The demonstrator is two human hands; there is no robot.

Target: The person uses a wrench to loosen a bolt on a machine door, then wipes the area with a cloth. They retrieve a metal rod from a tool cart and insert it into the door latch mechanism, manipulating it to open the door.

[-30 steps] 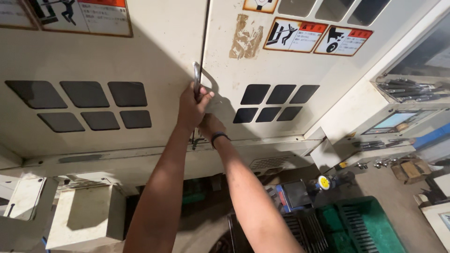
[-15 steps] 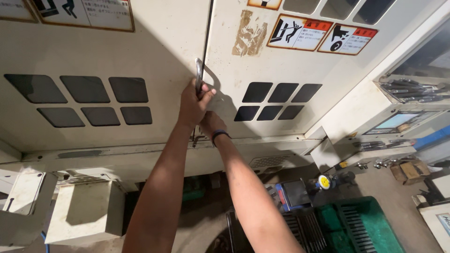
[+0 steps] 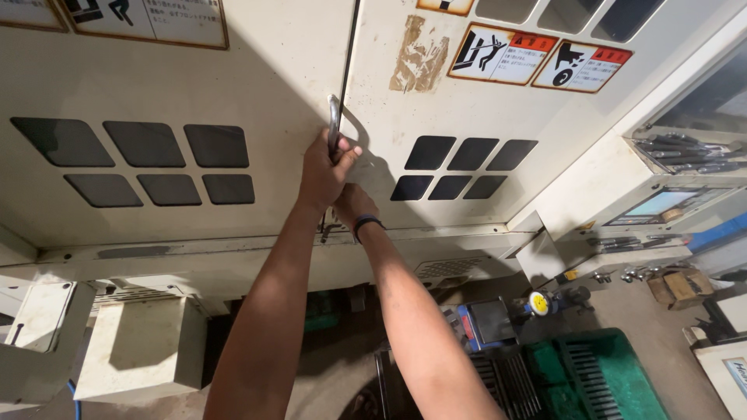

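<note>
The left hand (image 3: pixel 323 167) is closed in a full fist around the metal door handle (image 3: pixel 334 124), a slim upright silver bar fixed at the inner edge of the right door panel (image 3: pixel 436 101), beside the dark seam where the two panels meet. The right hand (image 3: pixel 352 208), with a dark band at the wrist, sits just below the left one at the lower end of the same seam; it looks curled there, but whether it grips anything I cannot tell.

The handle looks stiff, smooth and thin, likely a little slick under a bare palm, so wrapping all the fingers round the middle of the bar seems the soundest hold. The cream sheet-metal panel it moves is large and probably heavy, stiff rather than fragile.

Both panels carry clusters of dark slanted windows, and warning stickers sit near the right panel's top edge. Farther off, a green slatted crate (image 3: pixel 599 373) rests on the floor at lower right.
</note>
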